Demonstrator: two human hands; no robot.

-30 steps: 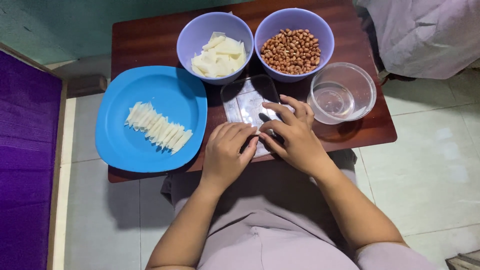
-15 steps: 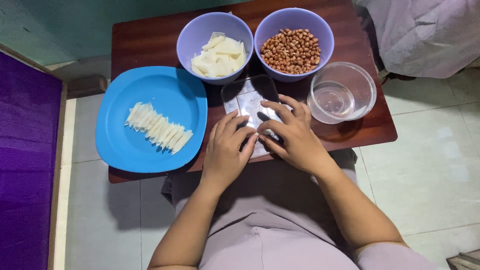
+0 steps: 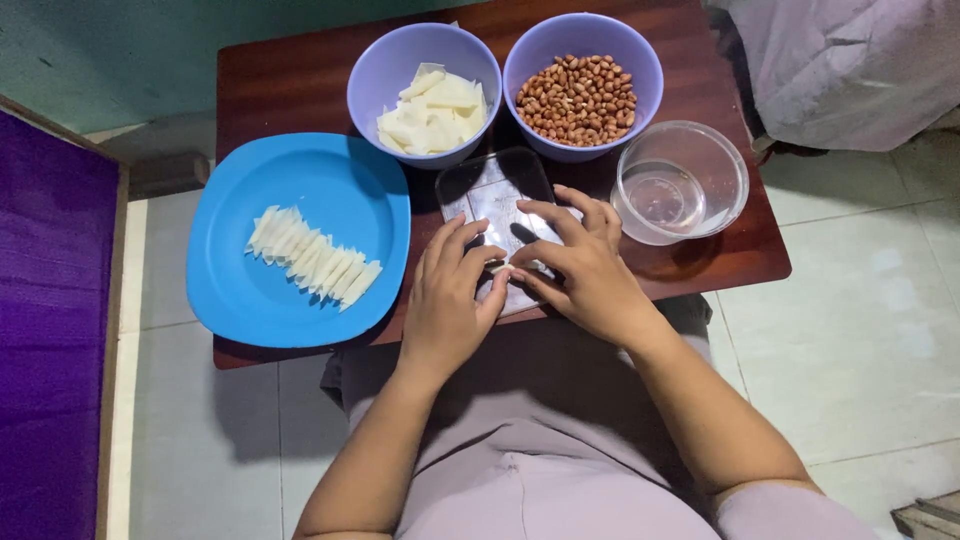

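Note:
My left hand (image 3: pixel 448 295) and my right hand (image 3: pixel 578 268) rest close together on a clear rectangular board (image 3: pixel 492 190) at the table's front middle. Their fingertips meet over a small pale wrapper piece (image 3: pixel 497 268), pressing and pinching it against the board; most of the piece is hidden under the fingers. Left of the hands, a blue plate (image 3: pixel 290 165) carries a row of folded white wrappers (image 3: pixel 312 257). Behind the board stand a purple bowl of flat white wrapper pieces (image 3: pixel 434 112) and a purple bowl of peanuts (image 3: pixel 577 96).
A clear bowl holding a little water (image 3: pixel 680 182) stands right of my right hand. The small dark wooden table (image 3: pixel 270 85) sits on pale floor tiles. A purple panel (image 3: pixel 50 330) runs along the left; grey cloth (image 3: pixel 850 60) lies at top right.
Both hands have shifted slightly on the board, fingers working the small wrapper piece closer together. Bowls and plate have not moved.

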